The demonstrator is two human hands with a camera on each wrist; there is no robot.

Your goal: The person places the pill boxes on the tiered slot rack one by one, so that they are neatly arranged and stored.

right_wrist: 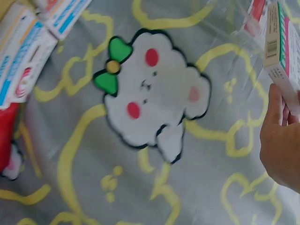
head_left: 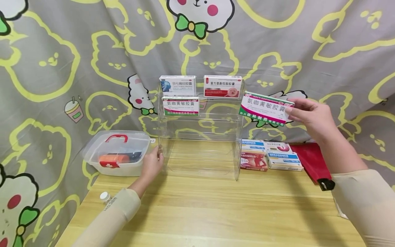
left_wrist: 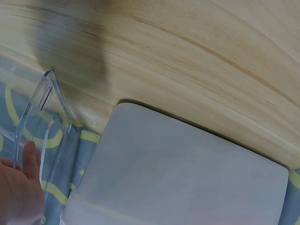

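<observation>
A clear acrylic tiered shelf (head_left: 200,137) stands at the back of the wooden table (head_left: 210,212). Two medicine boxes (head_left: 177,85) (head_left: 223,86) sit on its top tier and one pink-and-green box (head_left: 180,105) on the tier below. My right hand (head_left: 305,113) holds a matching pink-and-green medicine box (head_left: 265,108) in the air just right of the shelf; the right wrist view shows the box's end (right_wrist: 281,51) pinched by the fingers (right_wrist: 281,140). My left hand (head_left: 152,164) touches the shelf's left side panel (left_wrist: 37,117), fingers against its edge.
A translucent first-aid case (head_left: 118,152) with a red handle sits left of the shelf. Several medicine boxes (head_left: 270,155) and a red pouch (head_left: 314,163) lie to the right. A small bottle (head_left: 105,196) stands near the left edge. A patterned cloth (head_left: 77,68) hangs behind.
</observation>
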